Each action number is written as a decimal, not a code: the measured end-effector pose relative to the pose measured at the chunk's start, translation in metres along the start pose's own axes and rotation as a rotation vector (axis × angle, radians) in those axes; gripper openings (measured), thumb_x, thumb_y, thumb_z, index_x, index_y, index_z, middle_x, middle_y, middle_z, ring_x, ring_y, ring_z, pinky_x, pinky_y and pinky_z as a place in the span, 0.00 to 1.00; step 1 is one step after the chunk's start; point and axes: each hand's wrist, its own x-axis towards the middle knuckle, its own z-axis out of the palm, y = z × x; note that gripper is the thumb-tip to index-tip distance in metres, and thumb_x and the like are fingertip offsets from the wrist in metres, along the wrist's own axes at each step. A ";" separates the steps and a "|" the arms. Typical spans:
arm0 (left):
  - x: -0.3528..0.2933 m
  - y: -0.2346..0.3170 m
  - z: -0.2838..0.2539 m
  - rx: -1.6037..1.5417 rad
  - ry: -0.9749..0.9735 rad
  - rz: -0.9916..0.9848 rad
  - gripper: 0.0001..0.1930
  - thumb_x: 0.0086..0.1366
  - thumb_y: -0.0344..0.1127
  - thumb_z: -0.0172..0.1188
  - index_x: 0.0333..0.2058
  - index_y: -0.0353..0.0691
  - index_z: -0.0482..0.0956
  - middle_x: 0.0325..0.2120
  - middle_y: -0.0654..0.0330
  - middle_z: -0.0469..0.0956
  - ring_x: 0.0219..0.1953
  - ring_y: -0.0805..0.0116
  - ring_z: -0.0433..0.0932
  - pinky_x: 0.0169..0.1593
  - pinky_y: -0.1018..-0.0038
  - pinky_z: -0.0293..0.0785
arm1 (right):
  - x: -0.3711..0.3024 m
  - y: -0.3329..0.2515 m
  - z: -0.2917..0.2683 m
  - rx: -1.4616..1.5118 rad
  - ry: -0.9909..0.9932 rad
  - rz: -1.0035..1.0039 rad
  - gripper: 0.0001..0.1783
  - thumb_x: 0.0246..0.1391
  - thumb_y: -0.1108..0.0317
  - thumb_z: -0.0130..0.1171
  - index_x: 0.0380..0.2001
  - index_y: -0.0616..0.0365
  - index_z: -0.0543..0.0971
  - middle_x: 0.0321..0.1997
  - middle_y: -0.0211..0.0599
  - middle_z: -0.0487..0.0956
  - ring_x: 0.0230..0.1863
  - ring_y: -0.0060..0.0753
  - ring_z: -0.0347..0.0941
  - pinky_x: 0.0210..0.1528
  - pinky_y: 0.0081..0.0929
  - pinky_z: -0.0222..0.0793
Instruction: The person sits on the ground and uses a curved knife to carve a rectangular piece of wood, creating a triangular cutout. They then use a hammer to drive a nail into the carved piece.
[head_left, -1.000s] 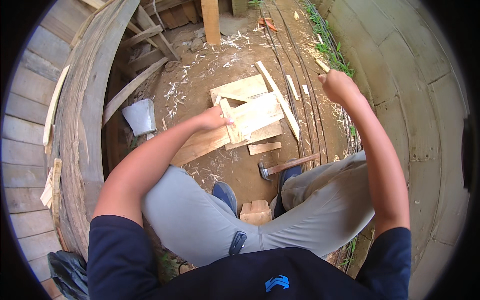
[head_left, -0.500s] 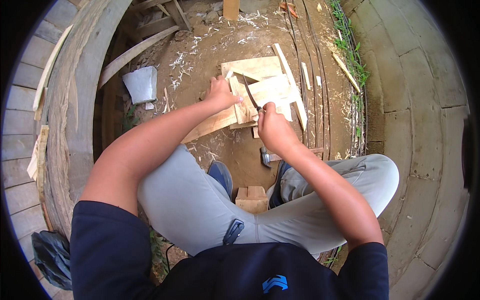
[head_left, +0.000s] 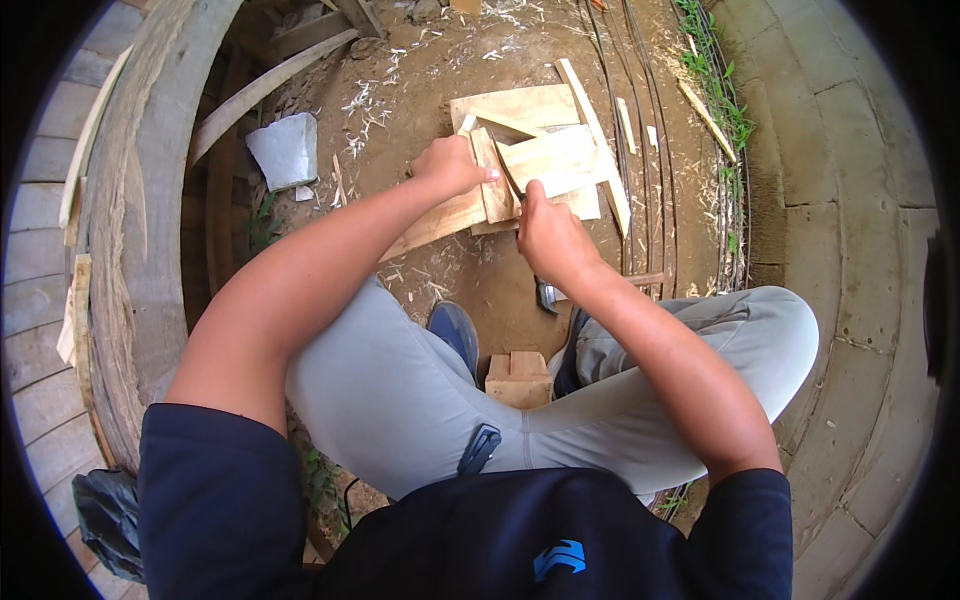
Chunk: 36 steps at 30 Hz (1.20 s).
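Observation:
My left hand [head_left: 448, 166] is closed round the left edge of a short wooden board [head_left: 492, 188], its thumb on the board's face. In my right hand [head_left: 555, 235] is the handle of a knife with a long, narrow dark blade [head_left: 507, 166], which slants across the wood just right of my left thumb. The handle is mostly hidden in my fist. Under and beside the short board lie several pale boards [head_left: 556, 155], with a thin strip of wood [head_left: 597, 150] along their right side.
A hammer [head_left: 548, 296], partly behind my right wrist, lies on the dirt near a small wooden block [head_left: 518, 378] between my feet. Long dark rods [head_left: 655, 170] run along the right, before a block wall [head_left: 830, 250]. A pale stone slab [head_left: 284, 152] lies left, with wood shavings scattered about.
The whole view has shifted a little, so the boards sit higher in the picture. My right hand with the knife has moved slightly left relative to the hammer; my left hand keeps its hold.

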 end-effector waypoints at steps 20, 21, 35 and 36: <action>0.028 -0.016 -0.022 -0.238 -0.553 -0.021 0.26 0.67 0.56 0.67 0.40 0.32 0.83 0.35 0.56 0.87 0.31 0.62 0.87 0.33 0.65 0.87 | 0.034 -0.046 -0.037 -0.187 0.007 0.059 0.14 0.56 0.67 0.58 0.35 0.70 0.84 0.37 0.66 0.83 0.43 0.63 0.83 0.47 0.49 0.80; 0.029 -0.016 -0.022 -0.232 -0.555 -0.025 0.26 0.67 0.56 0.66 0.39 0.33 0.84 0.35 0.57 0.87 0.30 0.63 0.87 0.33 0.65 0.86 | 0.035 -0.046 -0.039 -0.199 0.028 0.030 0.13 0.55 0.68 0.58 0.34 0.70 0.84 0.37 0.66 0.83 0.43 0.64 0.83 0.46 0.49 0.80; 0.030 -0.014 -0.027 -0.218 -0.608 0.003 0.14 0.68 0.43 0.64 0.37 0.35 0.84 0.31 0.57 0.87 0.30 0.62 0.88 0.32 0.67 0.87 | 0.052 -0.093 -0.045 -0.385 -0.153 0.113 0.11 0.56 0.73 0.60 0.41 0.64 0.85 0.44 0.56 0.86 0.48 0.48 0.85 0.47 0.40 0.82; 0.030 -0.014 -0.026 -0.211 -0.616 -0.002 0.17 0.67 0.47 0.65 0.38 0.36 0.84 0.32 0.58 0.87 0.31 0.63 0.88 0.33 0.67 0.87 | 0.051 -0.095 -0.041 -0.392 -0.141 0.108 0.11 0.56 0.73 0.60 0.41 0.64 0.85 0.44 0.55 0.86 0.48 0.48 0.85 0.47 0.40 0.82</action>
